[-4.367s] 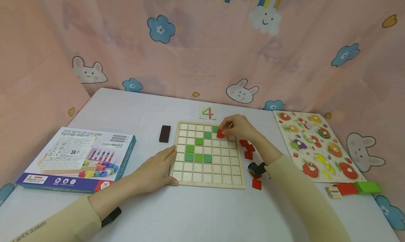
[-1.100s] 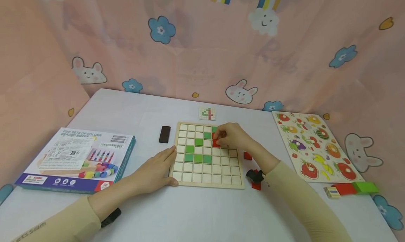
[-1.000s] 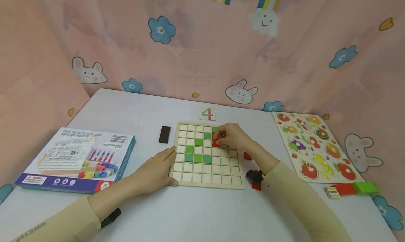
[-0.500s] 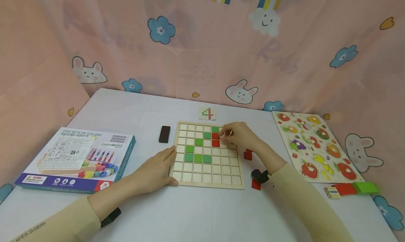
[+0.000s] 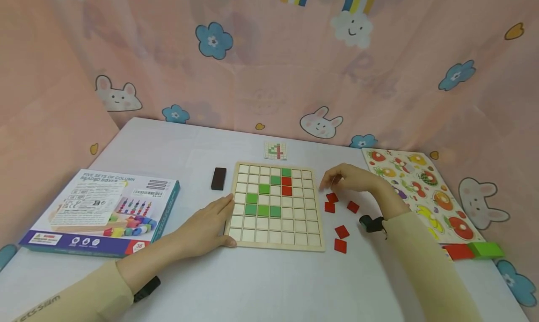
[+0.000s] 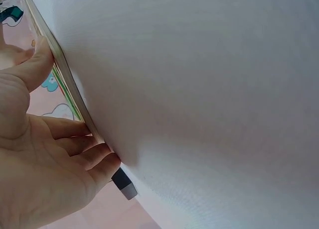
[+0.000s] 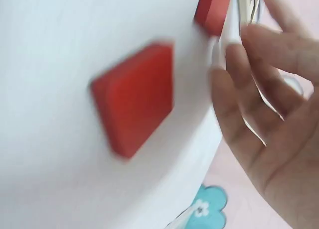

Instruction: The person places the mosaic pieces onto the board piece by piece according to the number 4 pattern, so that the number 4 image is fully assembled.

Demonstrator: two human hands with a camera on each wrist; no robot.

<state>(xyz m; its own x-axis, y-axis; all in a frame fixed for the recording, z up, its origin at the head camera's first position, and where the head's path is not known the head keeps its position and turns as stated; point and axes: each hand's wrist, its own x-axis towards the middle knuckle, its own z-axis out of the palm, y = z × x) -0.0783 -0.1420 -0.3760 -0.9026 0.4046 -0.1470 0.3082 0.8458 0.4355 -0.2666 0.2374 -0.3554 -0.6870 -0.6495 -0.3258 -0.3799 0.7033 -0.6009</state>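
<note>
A wooden grid board (image 5: 257, 237) lies in front of me. Green square tiles (image 5: 263, 210) form a bent line in its cells, and two red tiles (image 5: 287, 190) sit one below the other under the topmost green one. My left hand (image 5: 206, 226) rests along the board's left edge; in the left wrist view its extended fingertips and thumb touch the board's side (image 6: 65, 72). Off the board's right edge, my right hand (image 5: 349, 178) hovers with loosely bent fingers holding nothing. Loose red tiles (image 5: 353, 207) lie below it, one large in the right wrist view (image 7: 137, 97).
Behind the board lies a small pattern card (image 5: 275, 150) with green and red squares. A dark block (image 5: 218, 179) is at the upper left. A bead-toy box (image 5: 105, 209) lies far left, a fruit puzzle board (image 5: 446, 219) far right, with coloured blocks (image 5: 486, 250) by its near edge.
My right hand set a first red tile, then a second below it, let go and moved right off the board to the loose red tiles. The left hand stayed put.
</note>
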